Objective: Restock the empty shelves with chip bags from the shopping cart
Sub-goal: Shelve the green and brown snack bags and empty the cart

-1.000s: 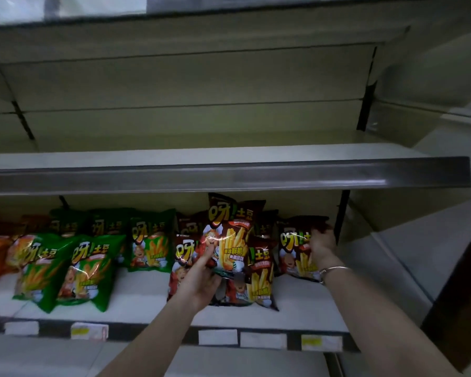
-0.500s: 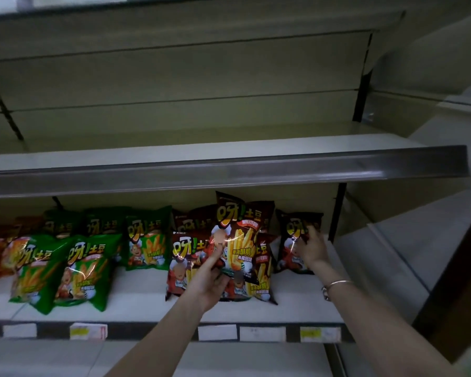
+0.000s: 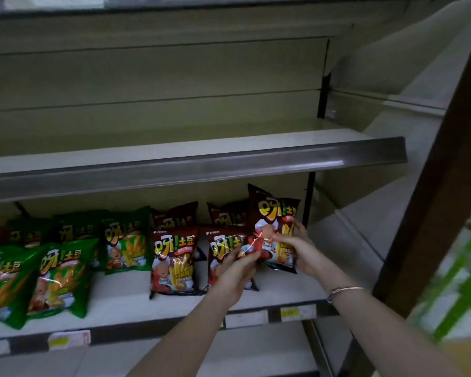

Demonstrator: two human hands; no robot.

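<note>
Both hands grip one upright brown chip bag (image 3: 277, 213) at 4 o'clock in view, just above the lower shelf (image 3: 120, 300). Left hand (image 3: 235, 272) fingers pinch its lower corner; right hand (image 3: 301, 250) fingers curl round its side. Green bags (image 3: 57, 278) stand at 8 o'clock.

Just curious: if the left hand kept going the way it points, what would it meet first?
The brown chip bag that the right hand holds; the left hand seems to pinch its lower corner, though depth is unclear.
</note>
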